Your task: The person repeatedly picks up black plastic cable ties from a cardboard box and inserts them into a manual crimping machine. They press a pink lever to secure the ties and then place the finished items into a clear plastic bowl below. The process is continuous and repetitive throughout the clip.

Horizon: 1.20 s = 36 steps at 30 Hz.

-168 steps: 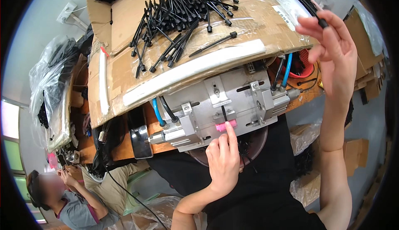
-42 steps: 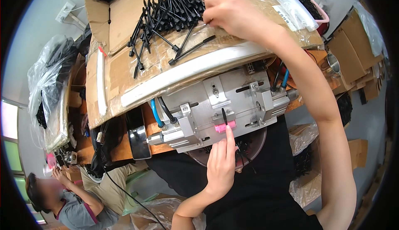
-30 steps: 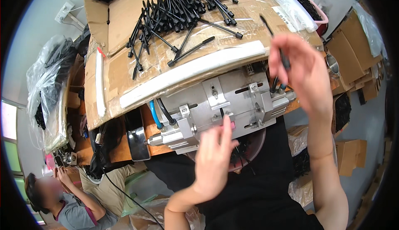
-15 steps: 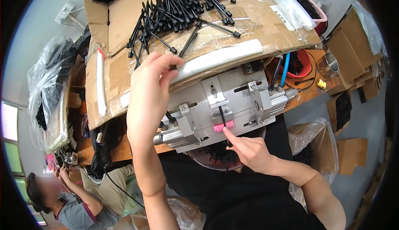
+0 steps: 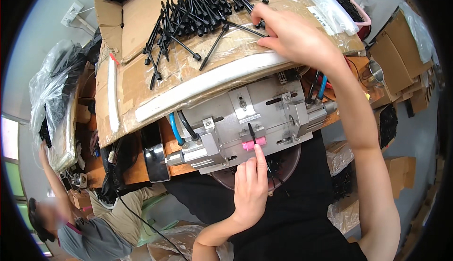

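My left hand (image 5: 251, 188) is at the metal fixture (image 5: 222, 140), its index finger stretched out and the other fingers curled. That fingertip holds down a thin black rod (image 5: 252, 130) on a pink block (image 5: 248, 145); the rod's lower part is hidden under the finger. My right hand (image 5: 297, 37) reaches over the cardboard to the right end of a pile of black capped rods (image 5: 200, 13). Its thumb and forefinger are apart, with dark rod ends between and beside them. I see no rod lifted by it.
A bowl (image 5: 293, 166) with dark pieces sits below the fixture. Blue and black hoses (image 5: 174, 129) rise from the fixture's sides. A white strip (image 5: 212, 84) lines the cardboard's front edge. Another person (image 5: 94, 235) sits at the lower left. Cartons (image 5: 401, 171) stand on the right.
My left hand has moved from the cardboard's front edge down to the rod on the pink block. My right hand has left that block and swung up to the rod pile.
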Motion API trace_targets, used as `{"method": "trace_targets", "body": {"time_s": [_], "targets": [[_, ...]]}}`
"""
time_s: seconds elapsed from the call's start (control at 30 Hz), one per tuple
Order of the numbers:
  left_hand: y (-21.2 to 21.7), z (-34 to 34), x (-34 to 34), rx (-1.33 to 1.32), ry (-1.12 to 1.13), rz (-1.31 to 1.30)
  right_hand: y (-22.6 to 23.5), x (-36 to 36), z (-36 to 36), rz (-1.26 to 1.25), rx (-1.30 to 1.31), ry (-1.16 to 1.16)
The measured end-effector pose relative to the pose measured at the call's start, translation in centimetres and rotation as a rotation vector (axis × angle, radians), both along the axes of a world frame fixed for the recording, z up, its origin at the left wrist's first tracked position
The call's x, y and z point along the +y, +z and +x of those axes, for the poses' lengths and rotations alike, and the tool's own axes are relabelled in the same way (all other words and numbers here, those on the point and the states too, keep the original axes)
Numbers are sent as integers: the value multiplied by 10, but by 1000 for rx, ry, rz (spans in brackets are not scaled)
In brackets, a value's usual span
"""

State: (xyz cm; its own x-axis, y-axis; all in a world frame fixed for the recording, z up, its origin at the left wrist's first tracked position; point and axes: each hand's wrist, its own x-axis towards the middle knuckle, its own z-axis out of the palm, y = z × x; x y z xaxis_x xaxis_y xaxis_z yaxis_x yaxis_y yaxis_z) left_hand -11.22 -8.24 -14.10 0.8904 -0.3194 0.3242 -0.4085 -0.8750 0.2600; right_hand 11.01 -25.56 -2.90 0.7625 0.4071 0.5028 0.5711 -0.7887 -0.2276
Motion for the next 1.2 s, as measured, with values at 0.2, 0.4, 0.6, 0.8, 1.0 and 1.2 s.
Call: {"method": "trace_targets", "body": {"time_s": [0.2,0.4,0.6,0.8,1.0,1.2], "targets": [[-1,9,-2,3,21,12,19,-15,3,102,272,187],[-5,9,3,11,11,-5,0,-31,-91,411,214,98],[4,11,4,71,-11,-94,-101,-39,-172,63,703,440],[6,14,7,111,-51,-197,-262,14,-186,23,324,333],[14,12,14,156,-57,-234,-287,27,-184,-34,354,388],[46,-2,52,203,176,-733,-140,-7,-207,798,1343,538]]}}
